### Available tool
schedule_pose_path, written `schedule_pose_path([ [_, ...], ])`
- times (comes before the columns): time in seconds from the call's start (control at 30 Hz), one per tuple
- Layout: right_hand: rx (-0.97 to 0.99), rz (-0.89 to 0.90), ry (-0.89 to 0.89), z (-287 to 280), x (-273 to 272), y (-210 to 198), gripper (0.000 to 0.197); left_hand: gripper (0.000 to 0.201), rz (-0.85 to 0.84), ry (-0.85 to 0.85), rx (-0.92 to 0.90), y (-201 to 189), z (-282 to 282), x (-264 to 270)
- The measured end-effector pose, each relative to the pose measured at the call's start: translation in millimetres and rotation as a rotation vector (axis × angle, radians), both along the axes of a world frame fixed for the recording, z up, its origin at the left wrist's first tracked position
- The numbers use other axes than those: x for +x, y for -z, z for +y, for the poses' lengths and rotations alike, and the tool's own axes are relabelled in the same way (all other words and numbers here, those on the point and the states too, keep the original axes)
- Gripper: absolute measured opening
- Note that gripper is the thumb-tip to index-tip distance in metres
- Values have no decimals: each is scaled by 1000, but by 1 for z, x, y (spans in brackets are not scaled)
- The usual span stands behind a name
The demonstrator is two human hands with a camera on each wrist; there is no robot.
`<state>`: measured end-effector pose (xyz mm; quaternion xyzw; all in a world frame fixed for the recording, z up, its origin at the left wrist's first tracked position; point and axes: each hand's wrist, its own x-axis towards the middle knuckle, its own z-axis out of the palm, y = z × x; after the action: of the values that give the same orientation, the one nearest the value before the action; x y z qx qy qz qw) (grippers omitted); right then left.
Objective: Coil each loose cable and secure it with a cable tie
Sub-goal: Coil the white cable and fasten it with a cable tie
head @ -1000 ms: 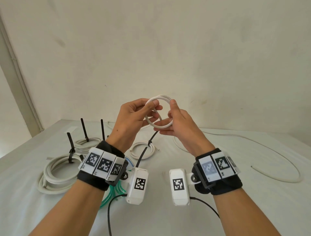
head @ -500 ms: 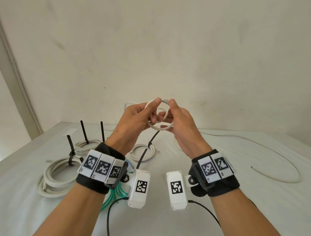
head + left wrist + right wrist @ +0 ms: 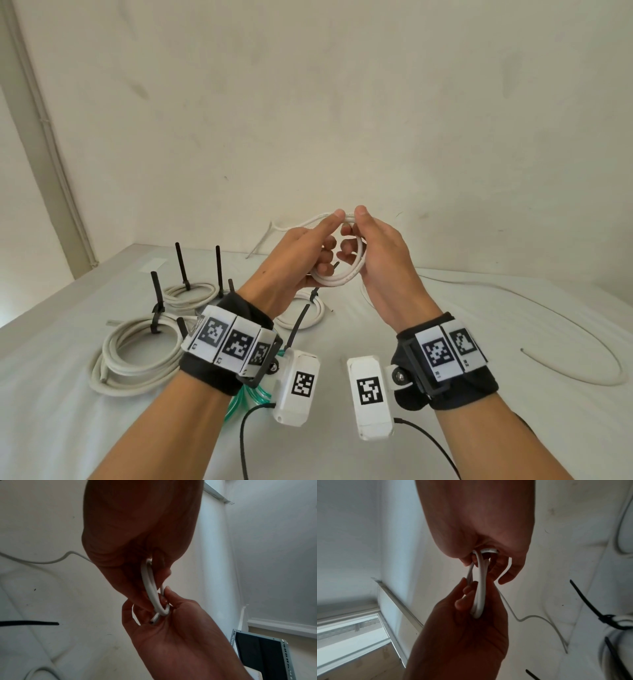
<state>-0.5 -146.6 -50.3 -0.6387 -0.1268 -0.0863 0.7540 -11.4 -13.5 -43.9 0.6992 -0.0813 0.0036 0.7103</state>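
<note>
I hold a small white cable coil up in front of me with both hands, above the table. My left hand grips its left side, thumb on top, fingers curled through the ring. My right hand pinches the top right, thumb tip beside the left thumb. The cable's loose tail trails left behind the left hand. In the left wrist view the coil is edge-on, and its cut end lies against the right palm. The right wrist view shows the same coil between both hands.
Tied coils with upright black cable ties lie on the white table: a large one at the left, one behind it, one in the middle. A long loose white cable curves across the right. Green tubing shows under my left wrist.
Both hands came closer together and the thumbs now meet on top of the coil. The coil turned from an open ring to a tilted one, and the loose tail swung into view at the left.
</note>
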Motion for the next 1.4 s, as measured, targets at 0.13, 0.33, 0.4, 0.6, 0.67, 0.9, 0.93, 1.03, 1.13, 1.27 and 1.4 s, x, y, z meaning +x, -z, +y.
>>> schedule_pose_path([
  [0.13,84,-19,-79,3,-8,-6,32,21,-8,118,-71,0,10,-1],
  [0.33,-38,-117,-98,3,-13,-9,33,35,-76,-80,-72,2,18,4],
  [0.4,-123,-153,-102,-3,-15,-12,33,65,-245,-278,50,4,17,5],
  [0.6,-361,-306,-135,-11,-23,-19,37,60,-427,-247,421,8,25,13],
  [0.67,-383,-322,-146,-14,-25,-20,37,49,-436,-202,486,7,28,13],
  [0.9,-427,-367,-78,-14,-23,-20,34,29,-574,-186,311,3,26,13],
  [0.93,-440,-383,-58,-14,-22,-19,32,29,-588,-191,284,3,25,14],
  [1.03,-462,-423,-12,-15,-22,-18,14,30,-627,-200,225,0,23,15],
  [1.13,-495,-403,18,-14,-22,-18,21,34,-712,-279,285,-2,24,14],
  [1.27,-605,-362,92,-14,-20,-18,36,41,-754,-324,320,-2,21,11],
  [1.4,-499,-353,132,-15,-16,-16,40,44,-687,-329,364,-1,15,8],
])
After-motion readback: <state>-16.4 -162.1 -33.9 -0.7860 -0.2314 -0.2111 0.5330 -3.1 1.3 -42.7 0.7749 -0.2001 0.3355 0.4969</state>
